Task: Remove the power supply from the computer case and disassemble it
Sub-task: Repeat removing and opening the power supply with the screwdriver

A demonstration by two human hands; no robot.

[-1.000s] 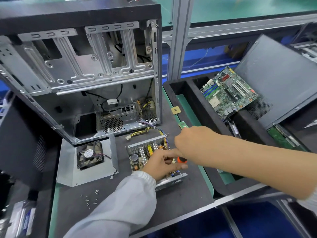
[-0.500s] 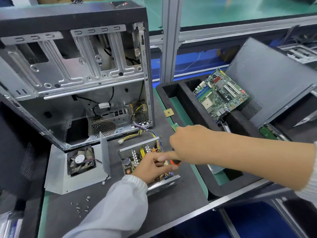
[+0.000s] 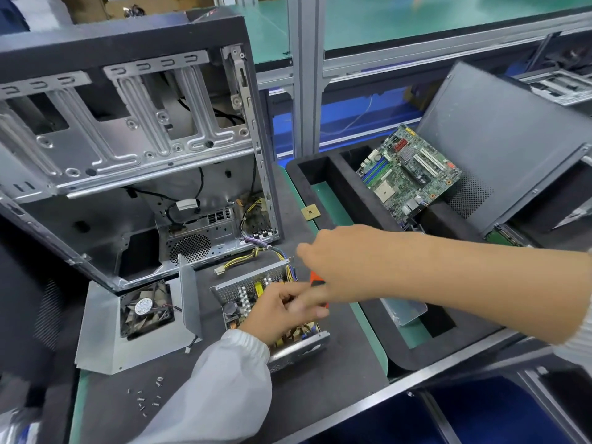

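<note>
Dark bench mat [image 3: 320,395]: opened silver perforated power supply box [image 3: 256,290] beside the case. Left hand [image 3: 278,315] curls over its board; right hand [image 3: 336,261] grips an orange-handled screwdriver [image 3: 315,278]. Keep the tip square, box pinned.

No text, brand name or number can be read anywhere in this view. The round white sticker at the hub of the cooling fan [image 3: 143,305] carries dark print, but it is too small and blurred to make out. A white tag on a cable inside the computer case [image 3: 186,204] shows no legible marks. The motherboard [image 3: 408,176] in the foam tray has printed markings and chip labels that are too fine to read. The small square processor chip [image 3: 310,213] lying on the counter shows no readable writing. The open power supply [image 3: 262,302] shows no label.
</note>
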